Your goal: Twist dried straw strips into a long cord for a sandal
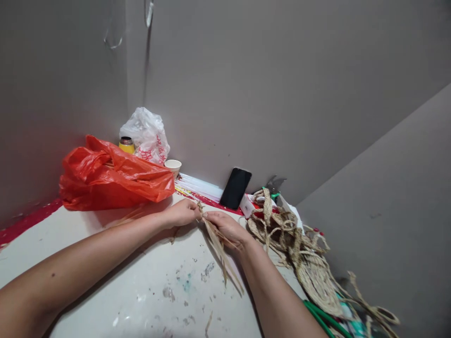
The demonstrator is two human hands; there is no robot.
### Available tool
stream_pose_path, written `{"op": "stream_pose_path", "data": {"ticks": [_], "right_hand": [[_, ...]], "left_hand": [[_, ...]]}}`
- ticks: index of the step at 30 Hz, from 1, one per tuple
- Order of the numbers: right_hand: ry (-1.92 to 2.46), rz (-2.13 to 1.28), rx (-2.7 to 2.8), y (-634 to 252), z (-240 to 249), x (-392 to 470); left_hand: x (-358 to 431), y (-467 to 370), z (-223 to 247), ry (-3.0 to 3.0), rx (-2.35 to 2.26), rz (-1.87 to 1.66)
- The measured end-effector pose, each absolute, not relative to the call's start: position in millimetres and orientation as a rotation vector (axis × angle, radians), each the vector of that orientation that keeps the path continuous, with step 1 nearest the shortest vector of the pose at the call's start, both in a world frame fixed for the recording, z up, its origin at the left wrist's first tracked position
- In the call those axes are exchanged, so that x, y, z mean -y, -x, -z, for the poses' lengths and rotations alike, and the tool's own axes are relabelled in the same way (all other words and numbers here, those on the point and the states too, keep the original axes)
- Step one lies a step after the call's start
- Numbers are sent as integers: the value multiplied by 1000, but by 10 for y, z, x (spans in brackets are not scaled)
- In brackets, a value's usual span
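Left hand point(185, 212), right hand point(225, 226): fingers of both pinched on dry strips point(220, 246), over table point(169, 286). From black phone point(236, 188): strips nearer camera, red bag point(112, 176) left, braided rope point(313, 277) right.

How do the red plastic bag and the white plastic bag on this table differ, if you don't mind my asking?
The red bag is longer and lies low, while the white bag bunches upright. The red bag looks plain, whereas the white bag carries red printing. The red bag sits nearer the camera than the white bag. Both are crumpled, thin plastic.
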State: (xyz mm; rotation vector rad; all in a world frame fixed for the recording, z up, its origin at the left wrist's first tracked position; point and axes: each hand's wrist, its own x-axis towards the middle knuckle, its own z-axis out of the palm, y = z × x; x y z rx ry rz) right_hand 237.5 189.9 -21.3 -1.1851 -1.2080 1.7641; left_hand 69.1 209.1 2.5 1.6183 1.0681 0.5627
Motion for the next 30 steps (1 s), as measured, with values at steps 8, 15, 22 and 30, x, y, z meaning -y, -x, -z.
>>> {"op": "stream_pose_path", "data": {"ticks": [8,15,22,30], "right_hand": [[1225,-1674,1300,-2378,223,-1863],[1319,-1313,1663,-2316,129,-1858],[1260,-1437,1792,-2382,53,-1833],[1538,-1085,1857,-2431,-20,-1819]], "left_hand": [[-2118,-665,22,-1388,-980,-415],[-2179,-645,46,-1234,-901,-356],[-2124,-705,69,-1266,-1003,-471],[-2121,-734,97,-1396,-1101,-502]]}}
